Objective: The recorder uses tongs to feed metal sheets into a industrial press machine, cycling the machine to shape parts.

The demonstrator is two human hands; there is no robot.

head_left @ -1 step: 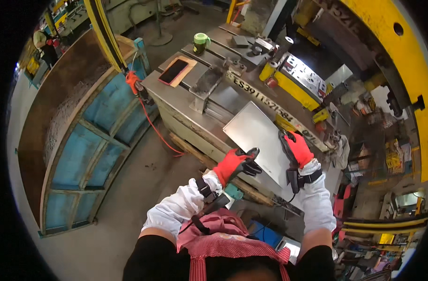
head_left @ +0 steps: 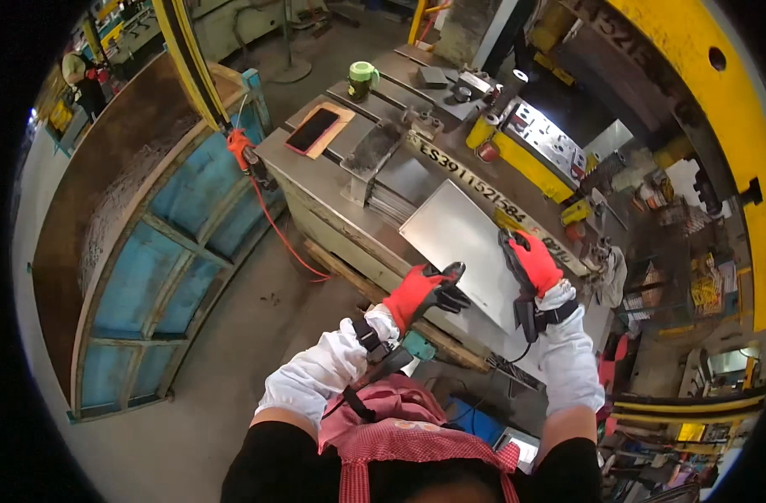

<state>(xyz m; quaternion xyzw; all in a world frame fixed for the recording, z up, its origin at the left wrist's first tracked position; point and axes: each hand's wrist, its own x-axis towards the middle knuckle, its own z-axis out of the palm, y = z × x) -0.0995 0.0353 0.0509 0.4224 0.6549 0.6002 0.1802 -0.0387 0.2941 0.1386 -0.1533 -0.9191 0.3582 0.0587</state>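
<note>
A smooth silver metal sheet lies at a slant across the near part of the machine's metal table, by its front edge. My left hand, in a red glove with black fingers, is at the sheet's near left edge. Its thumb and fingers are apart, and nothing is in it. On the opposite side, my right hand in a matching glove lies along the sheet's right edge, fingers extended against it. The undersides of its fingers are hidden. Beyond the sheet, several thin metal sheets show in a stack beside a metal block.
A phone on cardboard and a green-lidded jar stand at the table's far left. A yellow die block sits beyond a lettered bar. Left is a blue-sided scrap bin; a red cable hangs between.
</note>
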